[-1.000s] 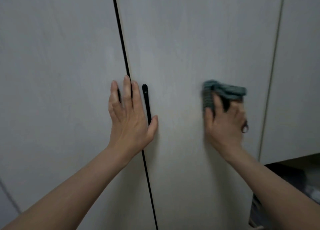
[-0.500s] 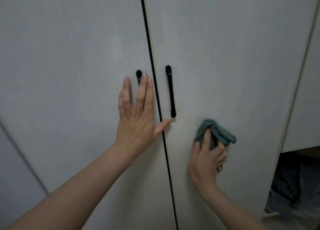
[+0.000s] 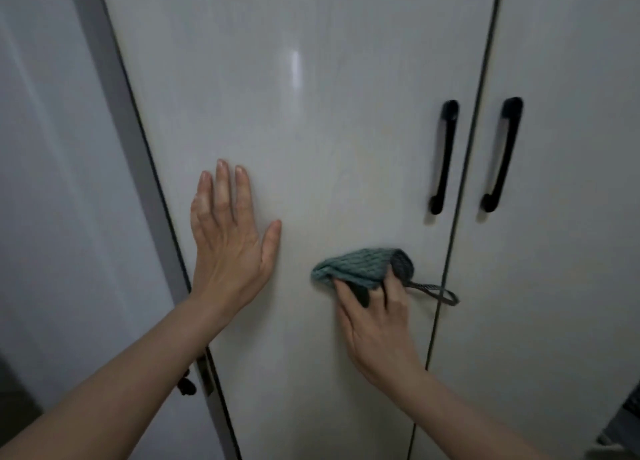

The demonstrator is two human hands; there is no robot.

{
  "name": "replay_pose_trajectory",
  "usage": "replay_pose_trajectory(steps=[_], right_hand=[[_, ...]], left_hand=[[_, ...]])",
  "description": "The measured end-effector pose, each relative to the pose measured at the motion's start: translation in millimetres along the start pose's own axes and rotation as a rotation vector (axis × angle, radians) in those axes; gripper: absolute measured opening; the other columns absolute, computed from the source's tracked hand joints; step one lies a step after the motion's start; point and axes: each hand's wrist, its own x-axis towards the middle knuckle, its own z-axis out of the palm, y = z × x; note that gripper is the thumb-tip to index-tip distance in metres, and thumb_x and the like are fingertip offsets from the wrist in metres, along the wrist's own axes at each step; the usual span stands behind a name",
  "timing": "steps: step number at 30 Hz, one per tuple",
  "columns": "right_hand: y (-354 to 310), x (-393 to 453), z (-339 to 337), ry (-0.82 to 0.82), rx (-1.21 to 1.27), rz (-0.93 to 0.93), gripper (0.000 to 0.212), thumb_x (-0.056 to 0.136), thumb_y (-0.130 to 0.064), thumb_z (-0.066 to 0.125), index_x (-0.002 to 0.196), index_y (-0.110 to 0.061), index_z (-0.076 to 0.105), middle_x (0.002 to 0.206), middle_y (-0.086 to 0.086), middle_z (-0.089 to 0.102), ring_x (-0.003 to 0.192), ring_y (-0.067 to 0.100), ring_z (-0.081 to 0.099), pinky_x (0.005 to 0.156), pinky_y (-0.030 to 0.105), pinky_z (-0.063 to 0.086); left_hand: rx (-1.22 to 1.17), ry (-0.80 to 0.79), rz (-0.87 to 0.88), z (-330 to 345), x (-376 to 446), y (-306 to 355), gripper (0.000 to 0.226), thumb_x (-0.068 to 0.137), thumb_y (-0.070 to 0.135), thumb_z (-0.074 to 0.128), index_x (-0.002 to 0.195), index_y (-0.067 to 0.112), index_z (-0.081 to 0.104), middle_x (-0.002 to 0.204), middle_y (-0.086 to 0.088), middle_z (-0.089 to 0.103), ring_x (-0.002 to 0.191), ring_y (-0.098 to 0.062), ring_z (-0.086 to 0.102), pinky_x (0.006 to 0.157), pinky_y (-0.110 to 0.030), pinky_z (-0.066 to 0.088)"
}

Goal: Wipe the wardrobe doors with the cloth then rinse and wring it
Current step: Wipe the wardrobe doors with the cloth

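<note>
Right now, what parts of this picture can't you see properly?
Head view, the only one:
- The teal knitted cloth: its underside is hidden against the pale left wardrobe door, and the right hand covers its lower edge.
- The left hand: its palm lies flat on that door, unseen.
- A small dark object by the left forearm: too small and partly covered.
- Bottom right corner: blurred, cut off.

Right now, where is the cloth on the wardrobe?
In the head view, the green cloth is pressed against the left door under the right hand, below and left of the black handles, with the left hand flat beside it.
</note>
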Motion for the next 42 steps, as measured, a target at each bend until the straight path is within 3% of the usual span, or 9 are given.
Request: replay_pose_trajectory(steps=[8,14,19,21,24,28,35,39,42], right_hand=[[-119.3,56.7,21.5,-0.243,0.045,-0.46,0.04,0.091,-0.033,0.054,0.13,-0.027,0.057,0.151,0.007,0.037,0.146,0.029,0.016,0.12,0.04,0.008],[-108.0,43.6,27.5,-0.228,-0.002,-0.475,0.044,0.087,-0.028,0.062,0.13,-0.025,0.056,0.151,0.004,0.039,0.145,0.025,0.022,0.116,0.038,0.018],[-13.2,-15.7,11.2,-0.237,-0.155,-0.247,0.044,0.087,-0.033,0.062,0.131,-0.027,0.058,0.137,0.011,0.048,0.142,0.033,0.026,0.113,0.044,0.018],[30.7,-34.0,-0.4,-0.295,-0.211,-0.019,0.042,0.094,-0.036,0.048,0.131,-0.022,0.057,0.127,0.019,0.046,0.139,0.041,0.026,0.108,0.051,0.026],[86.7,-45.5,-19.2,-0.459,-0.243,0.366,0.062,0.1,-0.048,0.007,0.145,-0.018,0.037,0.144,0.027,0.034,0.134,0.051,0.022,0.108,0.061,0.021],[102.9,-41.3,-26.8,-0.164,-0.093,0.821,0.063,0.102,-0.04,0.026,0.149,0.001,0.017,0.144,0.043,0.019,0.133,0.058,0.019,0.11,0.06,0.015],[35.1,-55.2,-13.3,-0.234,-0.046,0.484,0.062,0.097,-0.042,0.034,0.144,-0.002,0.03,0.126,0.041,0.042,0.11,0.057,0.044,0.097,0.059,0.038],[93.7,-68.7,-29.1,-0.241,-0.091,0.292,0.058,0.095,-0.04,0.039,0.142,-0.006,0.033,0.127,0.033,0.042,0.109,0.056,0.046,0.095,0.061,0.04],[170.0,-64.1,-49.1,-0.165,-0.084,0.5,0.058,0.097,-0.034,0.043,0.139,0.003,0.028,0.129,0.038,0.035,0.11,0.057,0.044,0.094,0.062,0.038]], left_hand=[[-0.111,-0.05,-0.153,-9.0,-23.2,-55.9,0.074,0.1,0.041,0.034,0.156,0.007,-0.001,0.162,-0.019,-0.007,0.148,-0.038,-0.001,0.121,-0.049,0.005],[-0.429,-0.149,-0.277,-8.1,-48.9,-49.2,0.08,0.101,0.038,0.041,0.155,0.016,-0.014,0.162,-0.011,-0.01,0.149,-0.021,-0.003,0.119,-0.038,0.002],[-0.451,-0.202,-0.343,4.7,-72.6,-39.6,0.085,0.1,0.045,0.039,0.152,0.018,-0.022,0.161,-0.008,-0.021,0.148,-0.019,-0.014,0.114,-0.034,-0.011],[-0.425,-0.216,-0.365,9.2,-78.7,-33.9,0.089,0.098,0.049,0.04,0.152,0.017,-0.024,0.159,-0.011,-0.026,0.148,-0.021,-0.018,0.113,-0.033,-0.012],[-0.311,-0.213,-0.349,17.7,-84.9,-24.7,0.095,0.097,0.053,0.044,0.151,0.011,-0.022,0.156,-0.018,-0.03,0.147,-0.03,-0.023,0.116,-0.04,-0.012],[-0.196,-0.21,-0.266,30.6,-94.0,-1.8,0.101,0.095,0.055,0.047,0.151,0.0,-0.016,0.156,-0.029,-0.022,0.145,-0.042,-0.022,0.118,-0.047,-0.013],[-0.105,-0.191,-0.1,47.0,-93.6,58.6,0.1,0.093,0.059,0.047,0.152,-0.005,-0.003,0.155,-0.036,-0.004,0.144,-0.052,-0.006,0.119,-0.057,0.002],[-0.06,-0.174,-0.07,54.1,-89.9,96.2,0.1,0.093,0.062,0.047,0.151,-0.008,0.005,0.153,-0.04,0.003,0.143,-0.055,0.001,0.117,-0.061,0.008],[-0.029,-0.184,-0.056,59.4,-91.6,121.4,0.1,0.093,0.064,0.044,0.151,-0.009,0.007,0.152,-0.042,0.004,0.142,-0.057,0.002,0.116,-0.062,0.007]])
